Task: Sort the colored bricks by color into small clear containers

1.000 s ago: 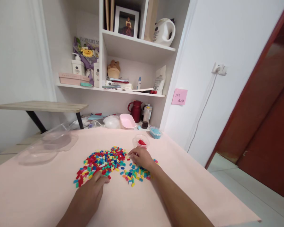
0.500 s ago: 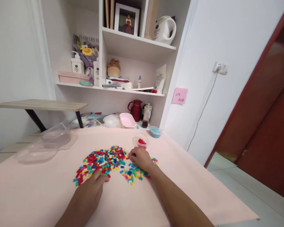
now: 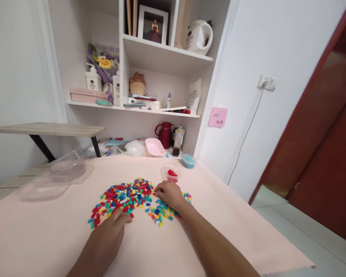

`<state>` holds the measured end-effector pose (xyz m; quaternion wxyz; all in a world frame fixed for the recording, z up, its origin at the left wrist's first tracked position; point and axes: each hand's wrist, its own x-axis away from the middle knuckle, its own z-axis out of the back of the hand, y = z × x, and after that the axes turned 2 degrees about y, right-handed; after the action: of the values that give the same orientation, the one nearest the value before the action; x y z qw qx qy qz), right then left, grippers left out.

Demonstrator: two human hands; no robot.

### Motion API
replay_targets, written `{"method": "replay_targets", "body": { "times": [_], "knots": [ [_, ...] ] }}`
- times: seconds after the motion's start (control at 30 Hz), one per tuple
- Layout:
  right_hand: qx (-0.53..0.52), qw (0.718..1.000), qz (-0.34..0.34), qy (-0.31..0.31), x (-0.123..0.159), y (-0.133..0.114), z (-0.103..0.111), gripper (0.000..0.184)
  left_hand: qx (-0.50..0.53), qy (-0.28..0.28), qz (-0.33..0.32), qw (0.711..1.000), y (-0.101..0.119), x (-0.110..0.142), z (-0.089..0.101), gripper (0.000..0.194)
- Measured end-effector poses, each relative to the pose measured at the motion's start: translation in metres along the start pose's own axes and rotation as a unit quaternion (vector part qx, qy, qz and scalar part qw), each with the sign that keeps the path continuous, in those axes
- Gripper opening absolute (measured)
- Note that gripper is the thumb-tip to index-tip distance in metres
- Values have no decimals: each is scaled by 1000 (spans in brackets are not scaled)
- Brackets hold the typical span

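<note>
A large pile of small multicoloured toy bricks [image 3: 127,194] lies on the pink-covered table, with a smaller heap of bricks [image 3: 161,211] to its right. Over the upper part of that smaller heap is my right hand [image 3: 169,193], its fingers curled down and closed near a red brick; whatever is in the fingertips is hidden. My left hand [image 3: 113,227] rests at the near edge of the large pile, fingers bent together beside a few red bricks, their tips partly out of sight. Just beyond my right hand stands a clear tub [image 3: 176,169] holding red bricks [image 3: 172,174].
Behind to the right is a clear tub of light-blue pieces [image 3: 188,161]. Clear plastic containers [image 3: 46,188] lie at the left. A pink tray [image 3: 155,147], a dark red jug [image 3: 165,134] and a bottle [image 3: 177,143] line the back below the shelves [image 3: 161,46].
The view has shifted very slightly. My right hand stays over the smaller heap with its fingers a little lower; my left hand keeps its place by the large pile.
</note>
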<state>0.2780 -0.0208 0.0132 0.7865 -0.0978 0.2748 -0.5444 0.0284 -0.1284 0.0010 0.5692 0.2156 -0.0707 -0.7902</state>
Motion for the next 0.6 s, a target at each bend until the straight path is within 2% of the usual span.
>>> {"method": "replay_targets", "body": {
  "times": [0.27, 0.47, 0.6],
  "knots": [
    [-138, 987, -40, 75, -3, 12, 5, 13, -11, -7, -6, 1000, 1, -2, 1, 41],
    [-228, 942, -109, 220, -7, 33, 26, 33, 6, 11, -9, 1000, -4, -2, -4, 38],
    [-246, 913, -136, 294, -7, 44, 35, 35, 8, 6, -1, 1000, -5, -2, -5, 38]
  ]
}}
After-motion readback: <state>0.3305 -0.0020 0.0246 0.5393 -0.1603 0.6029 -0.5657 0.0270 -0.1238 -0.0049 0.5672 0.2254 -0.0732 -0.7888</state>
